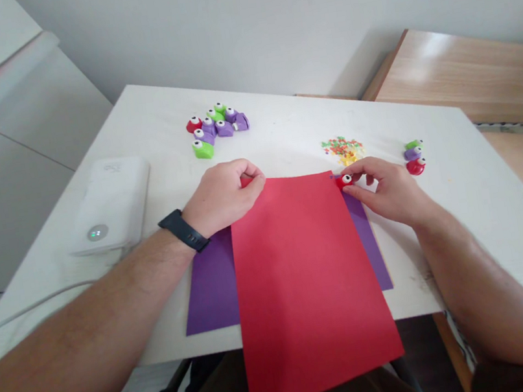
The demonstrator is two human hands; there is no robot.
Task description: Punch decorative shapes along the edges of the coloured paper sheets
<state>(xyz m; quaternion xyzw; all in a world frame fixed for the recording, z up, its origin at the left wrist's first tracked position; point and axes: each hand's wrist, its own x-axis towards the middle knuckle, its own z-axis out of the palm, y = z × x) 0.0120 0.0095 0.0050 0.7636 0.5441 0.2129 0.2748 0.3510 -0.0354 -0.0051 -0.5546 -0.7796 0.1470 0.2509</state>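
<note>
A red paper sheet (298,282) lies over a purple sheet (210,282) and hangs past the near edge of the white table (143,128). My left hand (222,195), with a black band on its wrist, pinches the red sheet's far left corner. My right hand (388,190) grips a small red paper punch (343,180) with a white eye at the sheet's far right corner.
Several small red, green and purple punches (216,127) are clustered at the far middle of the table. A heap of coloured paper bits (343,148) lies beyond my right hand, with three more punches (414,157) to its right. A white device (110,205) with a cable sits at the left. A wooden surface (469,73) stands at the far right.
</note>
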